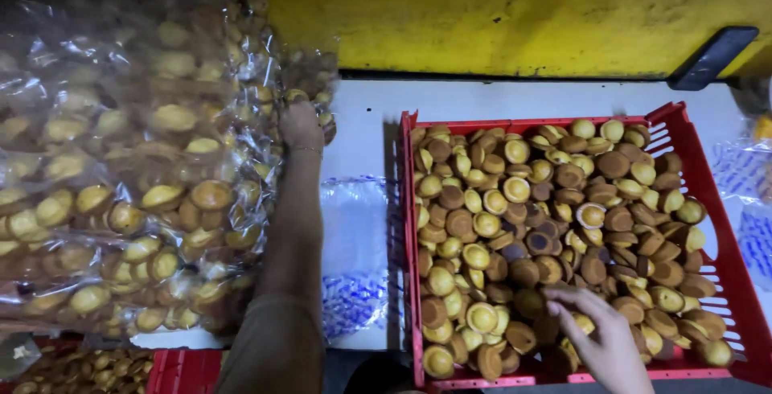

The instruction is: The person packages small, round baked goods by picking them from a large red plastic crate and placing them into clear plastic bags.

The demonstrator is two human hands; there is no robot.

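While both arms reach out over the worktop (366, 133), the scene reads so:
Red crate (728, 269): landmark, heaped with small round brown and yellow cakes (515, 217).
Right hand (605, 338): over the crate's near edge, fingers spread loosely on the cakes, gripping none that shows.
Left hand (300, 125): left of the crate, pressed against stacked clear bags of cakes (137, 177); fingers hidden, grip cannot be told.
Empty printed bags (354, 257): flat just left of the crate.

Left hand (301, 125) stretched far forward, right hand (605, 338) low, fingers spread.
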